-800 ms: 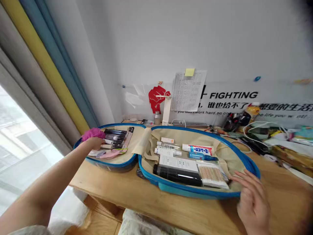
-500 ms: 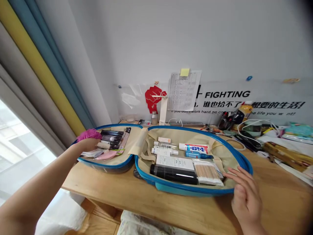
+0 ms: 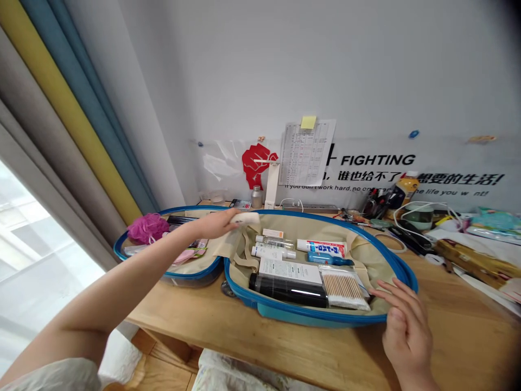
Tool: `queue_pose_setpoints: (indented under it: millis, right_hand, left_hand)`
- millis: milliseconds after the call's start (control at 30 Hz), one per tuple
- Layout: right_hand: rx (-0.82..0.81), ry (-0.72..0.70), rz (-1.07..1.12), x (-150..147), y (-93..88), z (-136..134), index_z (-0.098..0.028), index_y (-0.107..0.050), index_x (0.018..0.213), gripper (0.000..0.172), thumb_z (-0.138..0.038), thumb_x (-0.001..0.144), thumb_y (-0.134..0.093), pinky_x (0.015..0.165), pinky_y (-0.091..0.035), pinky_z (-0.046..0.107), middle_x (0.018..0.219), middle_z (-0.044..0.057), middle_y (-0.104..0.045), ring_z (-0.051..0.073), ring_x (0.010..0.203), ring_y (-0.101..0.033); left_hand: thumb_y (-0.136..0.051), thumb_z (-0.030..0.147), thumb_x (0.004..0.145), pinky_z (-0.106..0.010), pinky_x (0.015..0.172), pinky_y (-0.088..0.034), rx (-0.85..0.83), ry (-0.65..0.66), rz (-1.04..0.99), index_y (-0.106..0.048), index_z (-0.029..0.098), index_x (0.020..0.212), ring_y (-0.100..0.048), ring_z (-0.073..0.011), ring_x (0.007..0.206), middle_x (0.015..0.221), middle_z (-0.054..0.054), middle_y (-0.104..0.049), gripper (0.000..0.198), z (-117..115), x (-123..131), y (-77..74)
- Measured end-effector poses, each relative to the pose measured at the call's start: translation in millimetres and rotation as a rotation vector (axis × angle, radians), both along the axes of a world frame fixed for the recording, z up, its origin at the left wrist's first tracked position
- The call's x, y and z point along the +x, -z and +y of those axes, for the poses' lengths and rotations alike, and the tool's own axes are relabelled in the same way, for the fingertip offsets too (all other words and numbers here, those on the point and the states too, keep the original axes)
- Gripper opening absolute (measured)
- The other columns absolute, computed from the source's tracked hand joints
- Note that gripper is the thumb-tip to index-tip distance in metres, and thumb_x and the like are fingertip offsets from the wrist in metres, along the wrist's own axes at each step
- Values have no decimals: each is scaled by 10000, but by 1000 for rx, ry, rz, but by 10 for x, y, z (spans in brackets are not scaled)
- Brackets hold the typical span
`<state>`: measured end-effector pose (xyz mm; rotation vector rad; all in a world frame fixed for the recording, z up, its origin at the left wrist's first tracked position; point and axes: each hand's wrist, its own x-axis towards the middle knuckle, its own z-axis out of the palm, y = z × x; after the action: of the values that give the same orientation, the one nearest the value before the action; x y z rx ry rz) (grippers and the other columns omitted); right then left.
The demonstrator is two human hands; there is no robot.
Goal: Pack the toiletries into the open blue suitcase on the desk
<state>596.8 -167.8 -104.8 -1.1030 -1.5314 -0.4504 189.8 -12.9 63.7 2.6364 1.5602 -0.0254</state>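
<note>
My left hand (image 3: 217,222) is closed around a small whitish bottle (image 3: 247,218) above the middle of an open blue-rimmed case (image 3: 325,317); the bottle's lower end is hidden by the fingers. On the case's right front rim rests my right hand (image 3: 407,326), fingers stretched and holding nothing. The right half holds a toothpaste tube (image 3: 321,246), a blue bottle (image 3: 329,259), a white box (image 3: 290,270), a black cylinder (image 3: 288,290), a pack of cotton swabs (image 3: 345,288) and white tubes (image 3: 273,252). A purple bath puff (image 3: 148,228) lies in the left half, partly behind my forearm.
The case lies on a wooden desk (image 3: 195,309) against the wall. Behind it stand a white lamp (image 3: 272,187) and a small jar (image 3: 256,196). Cables, pens, a yellow-labelled bottle (image 3: 407,190) and a golden packet (image 3: 476,263) crowd the right side. Curtains (image 3: 81,108) hang at left.
My left hand has moved right and up from the left half of the case, lifting out the whitish bottle. My right hand stays at the rim.
</note>
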Motion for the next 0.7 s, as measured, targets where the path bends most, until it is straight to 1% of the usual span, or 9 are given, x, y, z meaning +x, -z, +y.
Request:
queue_pose_setpoints:
  millis: [67,133,200,267,400,467,567,633,700]
  right_hand:
    - [-2,-1,12,4,10,-2,-200,-685,977,329,-266,974,-362,1011,-445,561,1059,129,-697,329,1236,-561]
    - [-2,2,15,8,11,-7,-200,-687,982,331,-267,975,-363,1012,-447,558,1065,123,-698,321,1233,-563]
    - [-8,-1,3,11,4,-13,-199,-686,994,328,-264,976,-365,1013,-446,558,1073,119,-698,314,1231,-565]
    - [-13,-6,-5,12,-5,-16,-197,-684,1002,327,-261,977,-364,1012,-445,560,1073,118,-698,311,1232,-565]
    - [1,-6,0,6,-14,-12,-195,-683,999,326,-262,978,-365,1003,-449,552,1066,118,-694,305,1226,-567]
    - [3,-9,0,2,-12,-10,-193,-682,990,324,-257,978,-364,1000,-450,545,1061,118,-693,302,1228,-564]
    - [3,-11,-1,-2,-5,-10,-194,-683,987,329,-254,979,-360,997,-454,539,1055,117,-695,299,1225,-565]
    - [0,-9,5,-3,0,-11,-195,-684,991,331,-261,980,-360,1004,-453,544,1058,115,-697,300,1228,-564]
    - [-5,-4,17,-3,4,-13,-195,-687,992,335,-272,980,-361,1013,-450,553,1064,116,-698,305,1234,-560]
  left_hand:
    - [-360,398,979,-338,1013,-449,-40,74,13,-409,193,1379,-597,-250,1210,1355,-120,-608,452,103,321,123]
    - [-383,363,981,-353,1034,-442,-83,122,33,-428,180,1380,-575,-259,1246,1386,-132,-588,442,222,567,245]
    - [-416,358,983,-387,1035,-453,-130,141,58,-441,161,1389,-578,-277,1241,1382,-154,-588,452,329,744,355]
    - [-468,385,984,-434,1014,-480,-180,146,80,-460,153,1389,-600,-278,1197,1355,-161,-598,466,406,862,448]
    - [-574,419,959,-477,948,-529,-260,170,101,-549,177,1308,-619,-239,1109,1295,-112,-598,425,449,964,580]
    - [-587,413,954,-480,947,-530,-283,185,107,-561,178,1293,-614,-240,1110,1294,-107,-594,413,438,967,614]
    - [-545,409,970,-501,1023,-477,-292,204,122,-505,192,1372,-577,-259,1201,1376,-122,-554,459,423,948,631]
    - [-490,385,980,-481,1100,-409,-286,214,134,-446,216,1443,-517,-272,1298,1460,-128,-498,495,425,936,635]
    - [-451,365,967,-447,1140,-361,-278,221,146,-407,230,1485,-463,-287,1361,1513,-127,-453,537,436,931,647]
